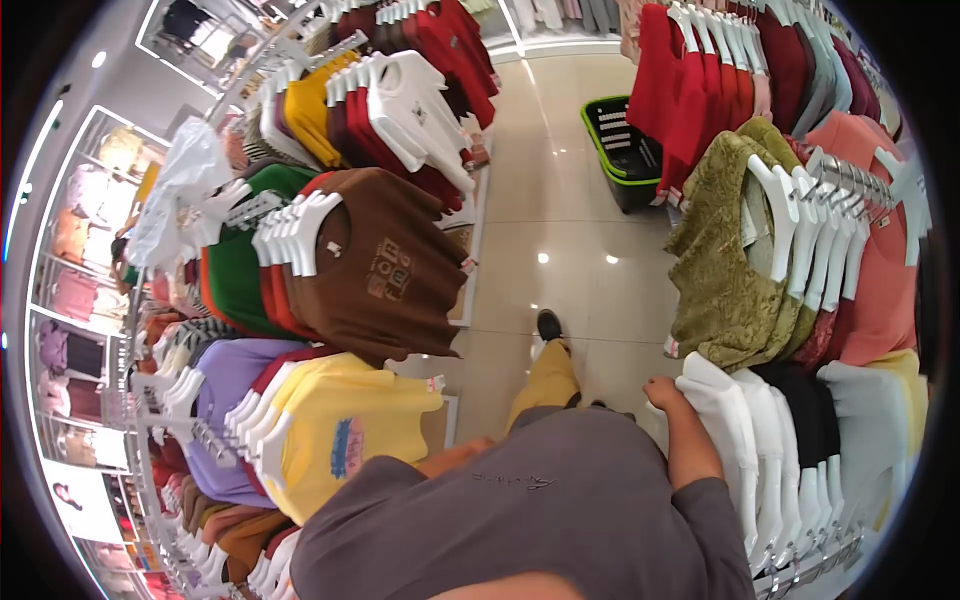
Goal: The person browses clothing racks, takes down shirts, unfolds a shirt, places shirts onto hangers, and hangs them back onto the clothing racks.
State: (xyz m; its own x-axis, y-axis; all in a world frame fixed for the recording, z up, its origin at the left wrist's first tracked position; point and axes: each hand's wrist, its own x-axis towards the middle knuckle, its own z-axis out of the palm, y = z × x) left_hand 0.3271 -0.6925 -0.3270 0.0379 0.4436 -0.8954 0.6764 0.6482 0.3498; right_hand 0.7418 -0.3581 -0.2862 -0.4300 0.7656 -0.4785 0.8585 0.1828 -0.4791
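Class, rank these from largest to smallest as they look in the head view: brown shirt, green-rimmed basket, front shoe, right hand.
1. Brown shirt
2. Green-rimmed basket
3. Front shoe and right hand: they look too alike to rank.

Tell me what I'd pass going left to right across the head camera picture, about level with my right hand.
Purple top, yellow printed shirt, mustard trouser leg, your right hand, white garments, black garments, pale grey garment.

White garments (714, 412), hanging side by side
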